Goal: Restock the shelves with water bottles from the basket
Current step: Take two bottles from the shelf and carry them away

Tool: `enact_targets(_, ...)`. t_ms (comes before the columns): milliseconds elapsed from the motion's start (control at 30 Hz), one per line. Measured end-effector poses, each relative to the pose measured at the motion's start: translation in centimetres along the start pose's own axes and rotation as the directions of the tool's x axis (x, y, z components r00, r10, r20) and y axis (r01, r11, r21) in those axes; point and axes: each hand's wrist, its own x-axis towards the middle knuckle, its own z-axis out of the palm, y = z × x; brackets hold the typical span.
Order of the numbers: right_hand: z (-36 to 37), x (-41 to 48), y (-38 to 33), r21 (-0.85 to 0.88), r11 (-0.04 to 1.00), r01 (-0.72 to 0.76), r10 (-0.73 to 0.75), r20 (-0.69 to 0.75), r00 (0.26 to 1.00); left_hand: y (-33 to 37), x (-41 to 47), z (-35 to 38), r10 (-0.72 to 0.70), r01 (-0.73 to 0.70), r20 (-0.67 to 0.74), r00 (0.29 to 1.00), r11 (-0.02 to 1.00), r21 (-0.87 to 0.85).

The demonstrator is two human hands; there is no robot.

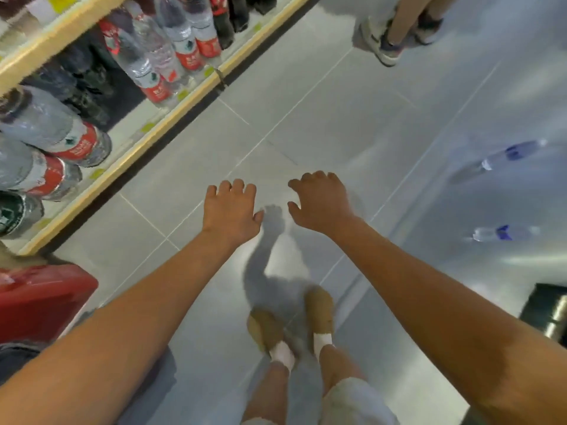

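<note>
Over the grey floor tiles point(337, 118), out in front of the body: left hand point(231, 210) and right hand point(319, 200), side by side, palms down, fingers loosely spread and slightly bent, gripping nothing and touching nothing. Thumbs turned inward across a narrow gap.

Down at the lower left corner, well apart from both hands: red basket point(43, 302), beside the near end of the shelves, contents out of sight.

Along the left edge, running diagonally: wooden-edged shelves point(122, 161), with red-labelled water bottles point(159, 53) standing in rows on the bottom level. Nearer the camera, bigger bottles point(61, 136), also red-labelled; dark bottles point(86, 87) farther back in the shadow. All of these well to the left of the left hand and beyond its reach as held.

Far out to the right of the right hand, lying on the tiles and blurred: farther blue-labelled bottle point(506, 157) and nearer blue-labelled bottle point(504, 233), apart from each other.

Below the hands: own feet point(319, 308) in tan shoes and white socks. At the top right: another person's feet point(386, 41) in sneakers. At the right edge: dark object point(549, 314) with shiny metal parts, kind unclear.
</note>
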Motion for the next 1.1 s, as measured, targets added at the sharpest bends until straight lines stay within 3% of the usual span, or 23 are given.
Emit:
enact_targets(300,4.1,-10.9,17.5,0.106,0.951,-0.292,0.288,0.051,0.956,19.4,3.0,-0.1,0.277,-0.286,0.094,0.956,0.953,0.1)
enact_targets(700,8.4,-24.9,43.8,0.288,0.765,-0.576,0.566,0.125,0.815,51.0,8.6,-3.4,0.534,-0.562,0.175,0.827,0.8,0.212)
enact_targets(1100,14.0,-26.3,58.9,0.395,0.523,-0.755,0.743,0.223,0.631,68.3,19.4,-2.4,0.681,-0.734,0.276,0.678,0.605,0.31)
